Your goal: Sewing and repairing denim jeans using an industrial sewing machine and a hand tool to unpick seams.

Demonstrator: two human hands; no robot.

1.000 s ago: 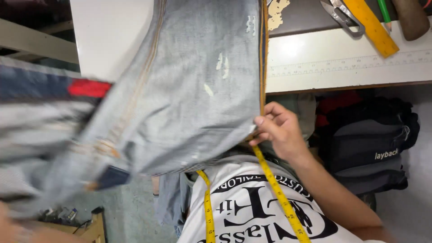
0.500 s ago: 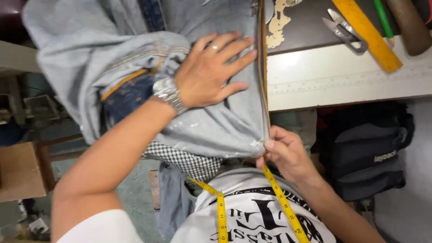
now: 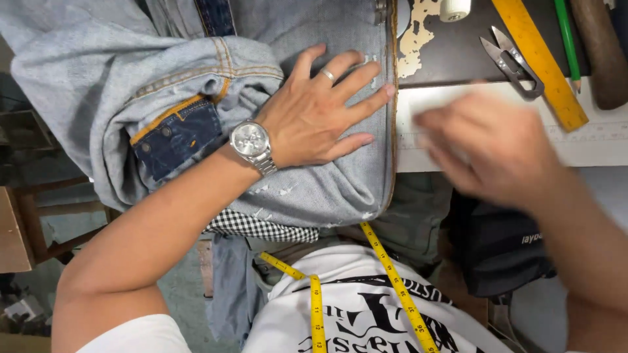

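Note:
Light blue jeans lie bunched on the worktable, one leg hanging over the near edge. My left hand, with a ring and a silver wristwatch, presses flat on the denim beside its side seam. My right hand is blurred in motion above the white table edge, off the jeans, and I cannot tell whether it holds anything. A yellow measuring tape hangs round my neck over a white printed shirt.
On the table at the upper right lie thread snips, a yellow ruler, a green pencil, a brown wooden handle and a white thread spool. A black bag sits under the table. Checked cloth shows below the jeans.
My left hand came down flat on the jeans and stays there. My right hand let go of the jeans' lower seam edge and moved up and right over the table.

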